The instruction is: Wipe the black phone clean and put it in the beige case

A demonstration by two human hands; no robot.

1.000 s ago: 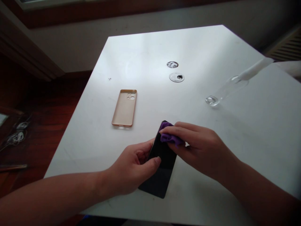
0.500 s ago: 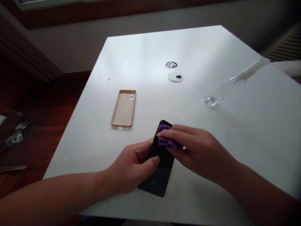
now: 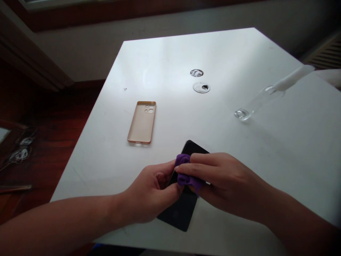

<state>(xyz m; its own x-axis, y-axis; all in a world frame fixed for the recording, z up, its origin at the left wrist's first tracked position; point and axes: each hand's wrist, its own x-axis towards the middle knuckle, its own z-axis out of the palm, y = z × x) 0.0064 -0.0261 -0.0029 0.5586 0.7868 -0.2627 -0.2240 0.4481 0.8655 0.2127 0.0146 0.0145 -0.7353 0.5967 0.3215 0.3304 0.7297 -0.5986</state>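
A black smartphone [image 3: 178, 209] is tilted in my left hand [image 3: 154, 192], which grips its left edge with the thumb over the dark face. My right hand [image 3: 223, 174] pinches a crumpled purple cloth [image 3: 185, 174] and presses it on the phone near its left edge, close to my left thumb. Part of the phone's upper right is hidden under my right hand. To the upper left, a translucent phone case [image 3: 141, 122] with a gold-brown rim and camera holes lies on the white table [image 3: 106, 160].
At the right stands a clear glass vessel [image 3: 242, 114] with a white stick-like piece [image 3: 293, 79] at its upper end. Two round cable openings [image 3: 201, 88] are set in the table. White cables [image 3: 20, 154] lie at the far left, over the dark red floor [image 3: 69, 124].
My right hand has slid the purple cloth down the phone toward my left thumb, uncovering the phone's top. The phone has shifted slightly down and right in view.
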